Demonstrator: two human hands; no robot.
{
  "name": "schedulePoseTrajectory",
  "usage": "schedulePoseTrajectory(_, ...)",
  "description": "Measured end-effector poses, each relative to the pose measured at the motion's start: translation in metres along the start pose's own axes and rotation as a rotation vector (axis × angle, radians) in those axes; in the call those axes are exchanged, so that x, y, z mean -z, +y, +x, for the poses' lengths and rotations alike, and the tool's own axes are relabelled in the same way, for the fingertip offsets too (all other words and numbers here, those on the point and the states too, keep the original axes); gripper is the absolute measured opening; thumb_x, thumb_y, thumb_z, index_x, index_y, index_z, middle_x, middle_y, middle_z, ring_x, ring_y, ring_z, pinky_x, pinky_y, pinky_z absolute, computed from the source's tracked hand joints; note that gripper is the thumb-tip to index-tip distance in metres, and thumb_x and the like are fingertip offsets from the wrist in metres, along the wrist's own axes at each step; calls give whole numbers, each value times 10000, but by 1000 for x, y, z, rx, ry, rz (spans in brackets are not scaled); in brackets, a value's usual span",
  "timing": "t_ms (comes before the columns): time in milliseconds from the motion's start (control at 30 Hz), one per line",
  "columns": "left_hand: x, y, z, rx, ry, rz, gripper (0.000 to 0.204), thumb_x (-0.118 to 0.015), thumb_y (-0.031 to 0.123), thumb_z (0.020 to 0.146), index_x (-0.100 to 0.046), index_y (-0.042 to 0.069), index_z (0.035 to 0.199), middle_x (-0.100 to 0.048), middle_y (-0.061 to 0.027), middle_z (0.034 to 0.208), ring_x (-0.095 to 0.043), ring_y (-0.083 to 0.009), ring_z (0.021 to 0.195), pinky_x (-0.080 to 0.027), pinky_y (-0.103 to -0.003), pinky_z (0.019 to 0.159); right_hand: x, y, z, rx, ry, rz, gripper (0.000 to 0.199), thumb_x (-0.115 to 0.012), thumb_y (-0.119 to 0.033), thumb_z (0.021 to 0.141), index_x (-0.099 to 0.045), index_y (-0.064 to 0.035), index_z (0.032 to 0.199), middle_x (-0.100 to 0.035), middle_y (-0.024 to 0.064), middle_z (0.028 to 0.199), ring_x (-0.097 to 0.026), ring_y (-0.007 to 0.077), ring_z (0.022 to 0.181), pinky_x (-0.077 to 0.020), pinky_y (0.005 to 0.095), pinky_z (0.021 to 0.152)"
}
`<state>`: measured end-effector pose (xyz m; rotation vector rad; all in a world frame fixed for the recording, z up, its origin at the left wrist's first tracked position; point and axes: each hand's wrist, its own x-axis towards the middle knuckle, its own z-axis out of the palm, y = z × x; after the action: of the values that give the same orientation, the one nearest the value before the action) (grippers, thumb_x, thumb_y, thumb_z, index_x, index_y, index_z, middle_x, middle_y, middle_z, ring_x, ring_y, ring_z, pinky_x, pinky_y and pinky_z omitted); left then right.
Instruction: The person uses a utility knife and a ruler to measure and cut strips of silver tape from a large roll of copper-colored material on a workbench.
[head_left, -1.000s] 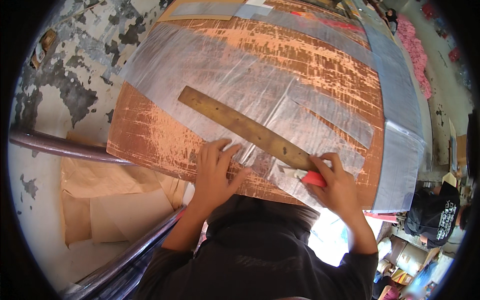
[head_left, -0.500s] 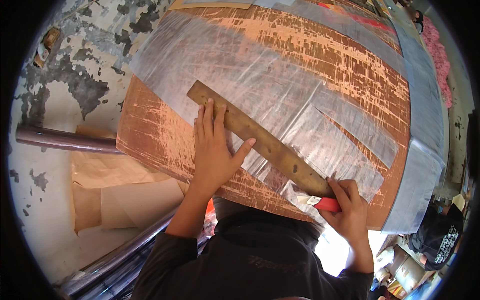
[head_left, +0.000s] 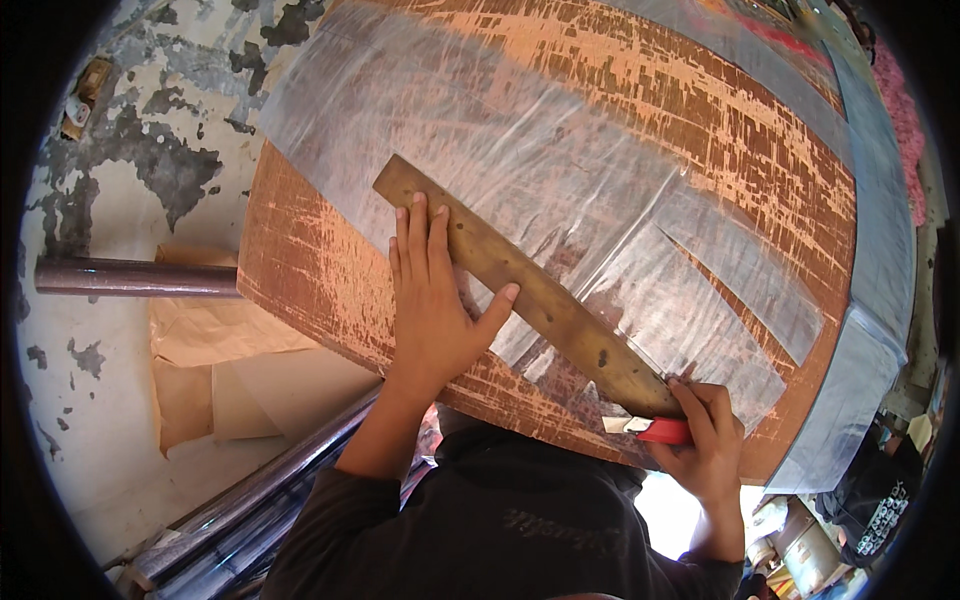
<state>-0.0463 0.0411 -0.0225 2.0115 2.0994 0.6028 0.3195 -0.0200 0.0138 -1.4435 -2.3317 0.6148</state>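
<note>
A long brown straightedge (head_left: 555, 312) lies diagonally over a clear plastic sheet (head_left: 480, 130) on a worn brown tabletop (head_left: 310, 245). My left hand (head_left: 432, 315) rests flat on its upper left part, the fingers stretched out and the thumb spread. At the lower right end, my right hand (head_left: 708, 440) grips a red utility knife (head_left: 664, 430), its pale tip pointing left beside the straightedge's near side. The fingertips of that hand touch the straightedge's end. I cannot tell whether the blade meets the plastic.
A narrow slit (head_left: 725, 280) parts the sheet toward the right. Grey-blue plastic (head_left: 835, 385) covers the table's right edge. A dark roll (head_left: 135, 277) sticks out at left, above brown paper (head_left: 225, 330). More shiny rolls (head_left: 255, 500) lean below; a person in black (head_left: 880, 490) is at far right.
The view has shifted a little. My right hand and the knife now appear slightly lower and farther right, with the straightedge's near end beside them. My left hand stays on the straightedge.
</note>
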Motion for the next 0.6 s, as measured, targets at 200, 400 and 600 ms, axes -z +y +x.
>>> schedulePoseTrajectory(200,0,-2,1,1,-14,5,1123,-806,560,923,-283,-66,1695,-199,-322,1797,-147,-546,1677,-140,-701,1327,0,1,1,8,-3,18,724,-970,-223,695,-745,-41,1358,-674,130,1191,-792,319,1027,-678,421,790)
schedulePoseTrajectory(400,0,-1,2,2,-20,11,1125,-803,569,924,-285,-65,1695,-206,-321,1794,-149,-543,1677,-141,-700,1327,-2,-1,1,-14,14,52,738,-972,-180,637,-754,-2,1320,-685,152,1165,-754,345,947,-631,433,768)
schedulePoseTrajectory(600,3,1,1,7,-15,22,1052,-818,426,911,-298,-32,1703,-207,-293,1809,-174,-504,1685,-144,-672,1339,1,1,1,2,-3,40,735,-973,-216,671,-752,-20,1345,-664,134,1144,-764,312,932,-647,416,744)
